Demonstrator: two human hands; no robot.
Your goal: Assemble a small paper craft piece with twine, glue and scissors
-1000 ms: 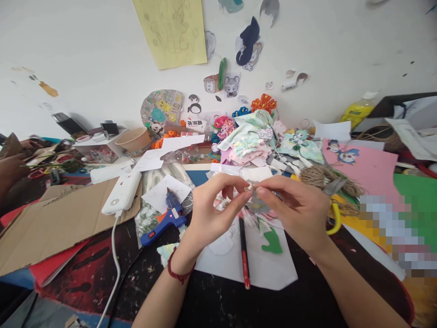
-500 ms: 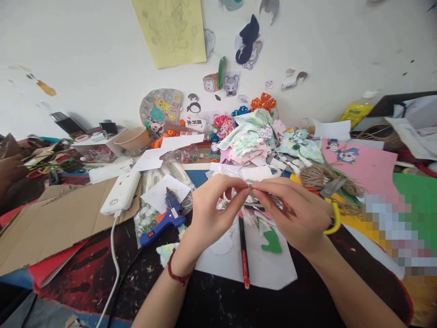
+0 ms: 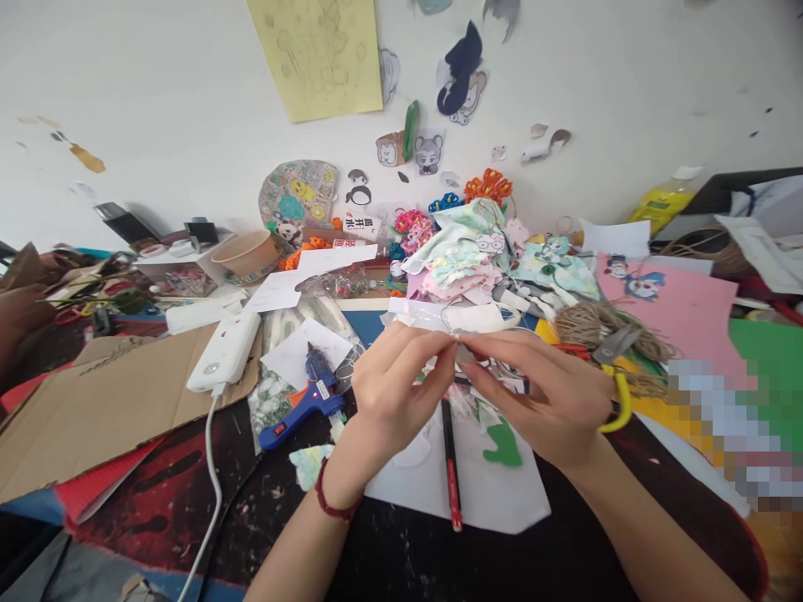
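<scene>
My left hand (image 3: 398,393), with a dark red bracelet at the wrist, and my right hand (image 3: 545,393) meet fingertip to fingertip above the middle of the table. Both pinch at something tiny between them, too small to make out. Below them lies a white paper sheet (image 3: 401,489) with a black and red pen (image 3: 451,468) and a green cutout (image 3: 503,443) on it. Scissors with yellow handles (image 3: 621,401) are beside my right hand. A blue glue gun (image 3: 304,410) rests to the left of my left hand.
Cardboard (image 3: 119,401) and a white power strip (image 3: 224,351) with its cable lie at the left. Patterned fabric (image 3: 464,259), twine (image 3: 583,326) and a pink sheet (image 3: 677,309) are piled toward the wall. Another person's hand (image 3: 25,313) shows at the far left edge.
The fingers of both my hands have shifted slightly and my left hand has turned a little, with the fingertips still together. The whole view has moved slightly.
</scene>
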